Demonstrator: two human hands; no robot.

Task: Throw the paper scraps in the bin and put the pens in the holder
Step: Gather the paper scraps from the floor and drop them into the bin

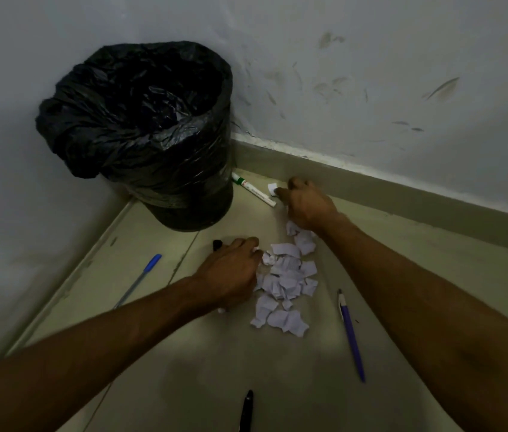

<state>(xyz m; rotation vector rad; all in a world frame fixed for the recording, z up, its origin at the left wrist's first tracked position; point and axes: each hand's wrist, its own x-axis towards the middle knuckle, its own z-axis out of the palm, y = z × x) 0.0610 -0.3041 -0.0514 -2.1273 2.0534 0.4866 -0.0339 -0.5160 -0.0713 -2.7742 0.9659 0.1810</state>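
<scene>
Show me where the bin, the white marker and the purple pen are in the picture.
bin (pixel 184 194): head view, on its bag-covered side wall.
white marker (pixel 254 190): head view, on the middle of its barrel.
purple pen (pixel 351 335): head view, on the middle of its purple barrel.

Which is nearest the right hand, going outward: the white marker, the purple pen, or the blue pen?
1. White marker: just left of the right hand, by the bin.
2. Purple pen: nearer the camera, right of the paper scraps.
3. Blue pen: far left, beyond the left hand.
</scene>
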